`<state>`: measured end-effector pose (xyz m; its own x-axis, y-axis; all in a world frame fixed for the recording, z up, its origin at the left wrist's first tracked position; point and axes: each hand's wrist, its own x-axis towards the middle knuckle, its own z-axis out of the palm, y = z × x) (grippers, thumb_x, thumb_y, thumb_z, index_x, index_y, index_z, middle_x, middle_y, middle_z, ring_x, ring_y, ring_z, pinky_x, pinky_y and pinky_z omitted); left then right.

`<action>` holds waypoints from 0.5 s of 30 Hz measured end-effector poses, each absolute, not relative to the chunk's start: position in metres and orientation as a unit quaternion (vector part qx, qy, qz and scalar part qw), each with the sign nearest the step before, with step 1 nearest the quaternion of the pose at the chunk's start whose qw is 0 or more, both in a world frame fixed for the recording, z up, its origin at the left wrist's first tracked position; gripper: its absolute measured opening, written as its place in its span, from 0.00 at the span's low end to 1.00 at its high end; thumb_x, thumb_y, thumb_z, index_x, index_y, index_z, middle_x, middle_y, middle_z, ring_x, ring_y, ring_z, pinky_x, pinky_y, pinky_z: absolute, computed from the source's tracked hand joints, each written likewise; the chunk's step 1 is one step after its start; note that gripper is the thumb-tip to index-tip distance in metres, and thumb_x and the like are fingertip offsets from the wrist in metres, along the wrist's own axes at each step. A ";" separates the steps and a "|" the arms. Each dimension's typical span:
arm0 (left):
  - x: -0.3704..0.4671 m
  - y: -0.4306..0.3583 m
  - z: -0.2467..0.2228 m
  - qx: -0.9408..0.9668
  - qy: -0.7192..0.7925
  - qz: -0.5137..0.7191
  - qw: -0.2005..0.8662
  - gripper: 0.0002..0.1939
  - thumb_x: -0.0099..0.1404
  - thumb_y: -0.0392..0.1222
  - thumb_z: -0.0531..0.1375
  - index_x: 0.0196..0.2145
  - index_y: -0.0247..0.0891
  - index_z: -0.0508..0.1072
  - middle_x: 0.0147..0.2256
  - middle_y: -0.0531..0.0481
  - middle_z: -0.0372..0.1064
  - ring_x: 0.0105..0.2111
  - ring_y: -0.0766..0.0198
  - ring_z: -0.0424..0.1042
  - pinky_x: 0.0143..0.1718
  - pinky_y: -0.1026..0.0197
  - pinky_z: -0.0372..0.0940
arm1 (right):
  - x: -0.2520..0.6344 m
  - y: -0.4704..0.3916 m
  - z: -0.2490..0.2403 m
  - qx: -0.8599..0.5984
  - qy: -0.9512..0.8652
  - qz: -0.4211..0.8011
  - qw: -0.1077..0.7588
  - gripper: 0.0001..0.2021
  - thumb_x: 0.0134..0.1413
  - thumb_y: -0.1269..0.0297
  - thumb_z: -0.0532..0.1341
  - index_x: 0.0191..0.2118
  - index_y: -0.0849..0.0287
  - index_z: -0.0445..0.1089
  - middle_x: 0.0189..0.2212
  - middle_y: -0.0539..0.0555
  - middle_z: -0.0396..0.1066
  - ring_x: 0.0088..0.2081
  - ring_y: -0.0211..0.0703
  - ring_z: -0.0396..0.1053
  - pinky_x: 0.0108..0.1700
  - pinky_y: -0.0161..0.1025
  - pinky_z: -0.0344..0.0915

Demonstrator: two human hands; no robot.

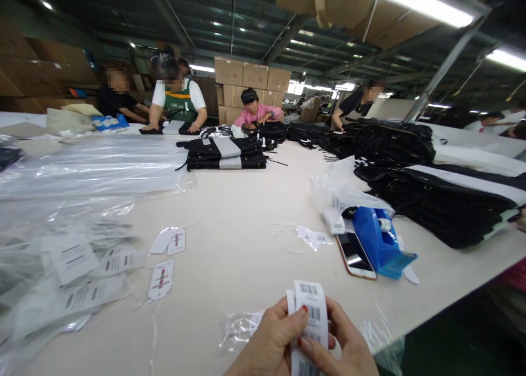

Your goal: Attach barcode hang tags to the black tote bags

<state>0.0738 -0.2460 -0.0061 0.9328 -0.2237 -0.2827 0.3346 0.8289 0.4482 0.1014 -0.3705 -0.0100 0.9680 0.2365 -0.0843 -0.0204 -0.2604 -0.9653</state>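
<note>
A strip of white barcode labels [311, 310] is held upright between my two hands at the near edge of the table. My left hand [271, 337] pinches it from the left, thumb pressed on its face. From the right, my right hand [343, 340] grips the lower part of the strip, its thumb across the labels and its fingers behind. Part of the strip folds back behind the front face. Just left of my left hand lies a crumpled clear plastic piece [236, 329].
A phone [355, 255] lies beside a blue tape dispenser [376, 241]. Hang tags [161, 279] and clear printed bags [74, 258] are on the left. Folded black garments [230, 154] lie farther back, with a bigger black pile [444, 200] at right. Several co-workers [176, 99] work across the table [238, 217].
</note>
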 end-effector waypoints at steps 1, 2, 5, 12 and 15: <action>0.081 -0.252 -0.007 0.260 0.115 -0.135 0.949 0.21 0.49 0.45 0.66 0.38 0.32 0.69 0.30 0.42 0.71 0.32 0.56 0.71 0.37 0.56 0.62 | 0.107 -0.372 -0.010 -0.766 -0.054 0.127 0.627 0.25 0.34 0.53 0.66 0.41 0.58 0.68 0.27 0.51 0.71 0.27 0.43 0.68 0.26 0.34 0.65; 0.088 -0.257 -0.008 0.266 0.122 -0.122 0.948 0.21 0.48 0.45 0.67 0.38 0.32 0.70 0.30 0.43 0.71 0.32 0.57 0.71 0.36 0.57 0.62 | 0.113 -0.373 -0.010 -0.745 -0.042 0.136 0.652 0.24 0.34 0.54 0.67 0.40 0.59 0.68 0.27 0.52 0.72 0.28 0.43 0.68 0.28 0.35 0.65; 0.111 -0.273 -0.009 0.278 0.149 -0.098 0.944 0.22 0.45 0.44 0.68 0.36 0.30 0.70 0.30 0.44 0.71 0.31 0.59 0.70 0.35 0.59 0.63 | 0.134 -0.379 -0.012 -0.679 -0.020 0.119 0.724 0.20 0.35 0.57 0.68 0.37 0.60 0.69 0.29 0.53 0.73 0.31 0.45 0.69 0.33 0.38 0.66; 0.163 -0.297 -0.026 0.347 0.158 -0.136 0.914 0.24 0.39 0.42 0.68 0.35 0.29 0.70 0.26 0.45 0.71 0.26 0.58 0.70 0.32 0.56 0.63 | 0.185 -0.407 -0.035 -0.639 0.041 0.036 0.767 0.16 0.36 0.60 0.69 0.34 0.60 0.70 0.29 0.51 0.73 0.31 0.42 0.69 0.33 0.35 0.67; 0.177 -0.299 -0.040 0.436 0.147 -0.113 0.881 0.23 0.37 0.39 0.67 0.33 0.28 0.69 0.27 0.44 0.71 0.28 0.56 0.70 0.34 0.56 0.62 | 0.196 -0.420 -0.040 -0.618 0.086 0.009 0.782 0.17 0.34 0.59 0.70 0.33 0.61 0.70 0.27 0.50 0.73 0.28 0.42 0.69 0.30 0.35 0.67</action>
